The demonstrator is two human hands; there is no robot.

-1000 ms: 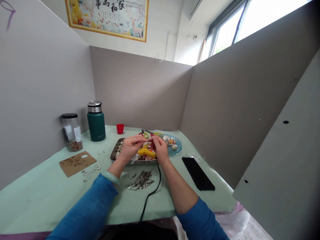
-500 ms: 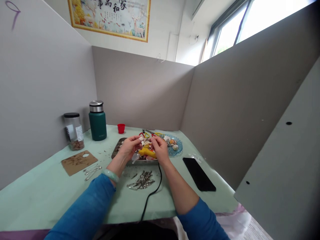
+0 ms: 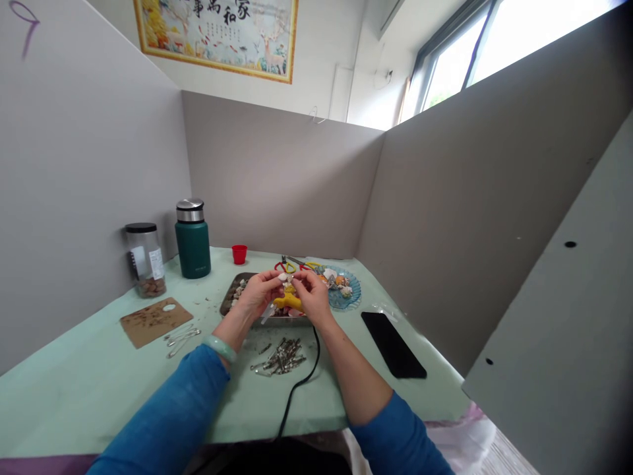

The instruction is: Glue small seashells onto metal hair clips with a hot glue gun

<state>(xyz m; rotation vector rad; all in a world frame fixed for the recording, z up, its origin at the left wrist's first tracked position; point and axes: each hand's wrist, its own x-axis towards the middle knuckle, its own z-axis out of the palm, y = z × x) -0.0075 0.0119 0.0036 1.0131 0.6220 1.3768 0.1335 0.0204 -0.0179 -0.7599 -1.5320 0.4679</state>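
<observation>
My left hand (image 3: 258, 294) pinches a small white shell (image 3: 282, 278) over the metal tray (image 3: 228, 295). Close beside it, my right hand (image 3: 312, 296) has its fingertips pressed together on a small pale piece (image 3: 290, 278), too small to name. Below both hands, a yellow glue gun (image 3: 289, 302) lies over the tray of shells, with its black cord (image 3: 301, 382) running toward the near table edge. A pile of metal clips (image 3: 283, 357) lies in front of the tray.
Behind and right are a blue plate (image 3: 352, 301) with shells and some pliers (image 3: 285, 266). A black phone (image 3: 393, 344) lies right. Left are a green bottle (image 3: 193, 244), a jar (image 3: 147, 260), brown cardboard (image 3: 155, 322) and large pins (image 3: 182, 340). A red cup (image 3: 240, 254) stands behind. Grey partitions (image 3: 281, 178) surround the table.
My right hand has moved slightly left, bringing its fingertips nearer to the white shell. The shell in my left hand has shifted a little to the right.
</observation>
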